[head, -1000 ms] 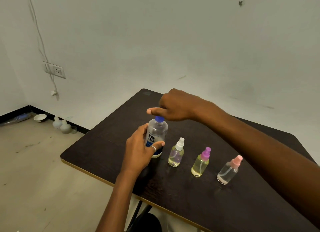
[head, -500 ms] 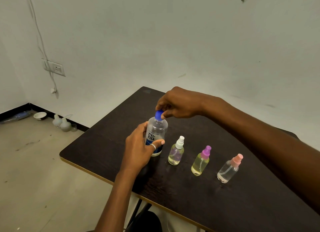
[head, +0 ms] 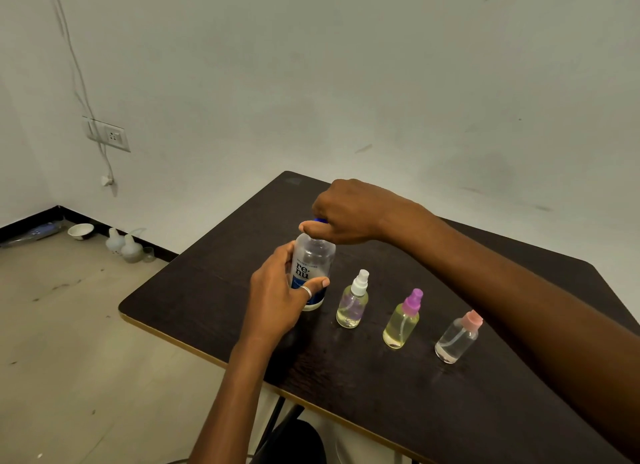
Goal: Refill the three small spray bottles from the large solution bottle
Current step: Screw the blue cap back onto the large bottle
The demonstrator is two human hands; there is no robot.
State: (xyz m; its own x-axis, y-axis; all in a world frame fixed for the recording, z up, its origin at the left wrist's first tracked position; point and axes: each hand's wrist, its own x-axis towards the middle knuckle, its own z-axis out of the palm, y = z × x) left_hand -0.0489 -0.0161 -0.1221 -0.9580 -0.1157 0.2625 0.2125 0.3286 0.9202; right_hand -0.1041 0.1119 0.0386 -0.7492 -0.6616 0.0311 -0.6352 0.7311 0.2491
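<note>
Bottle top: right hand [head: 346, 214] curled down over blue cap [head: 320, 220], gripping it; only a sliver of cap shows. Below, left hand [head: 277, 304] wrapped round the body of large solution bottle [head: 313, 259], holding it upright on dark tabletop [head: 207, 290], toward the left edge. To its right, a row of three small sprayers, standing, apart from one another: white-topped bottle [head: 353, 302], purple-topped bottle [head: 403, 321], pink-topped bottle [head: 457, 339]. Yellowish liquid in the first two. Wall socket [head: 112, 136] behind; bowl [head: 81, 230] on floor.
</note>
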